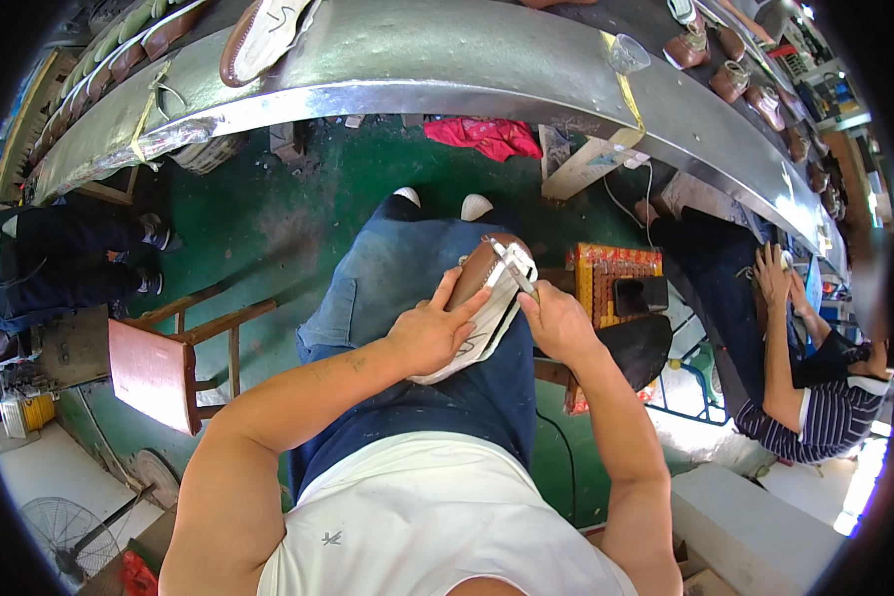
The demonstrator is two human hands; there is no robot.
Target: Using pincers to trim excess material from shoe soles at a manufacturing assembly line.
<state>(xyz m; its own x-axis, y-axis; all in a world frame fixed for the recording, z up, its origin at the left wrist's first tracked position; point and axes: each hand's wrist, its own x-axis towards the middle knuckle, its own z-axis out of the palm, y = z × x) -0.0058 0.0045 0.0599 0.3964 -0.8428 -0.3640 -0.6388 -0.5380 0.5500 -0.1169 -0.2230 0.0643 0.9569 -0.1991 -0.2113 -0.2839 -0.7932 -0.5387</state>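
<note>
A brown leather shoe upper with a pale, white underside (479, 350) lies across my thighs, its brown toe (502, 239) pointing away from me. My left hand (432, 333) grips it from the left, fingers pressed along the brown side. In my right hand (558, 323) is a slim metal hand tool (516, 266). Its head touches the white edge near the toe. Whether the tool is a pair of pincers or a blade I cannot tell, because my fingers cover its handle.
Ahead runs a metal-topped bench (387, 60) bearing another shoe upper (260, 42). Several brown shoes (730, 79) stand beyond it at right. A wooden stool (154, 372) is on my left. A beaded seat (616, 283) and a seated co-worker (815, 417) are on my right.
</note>
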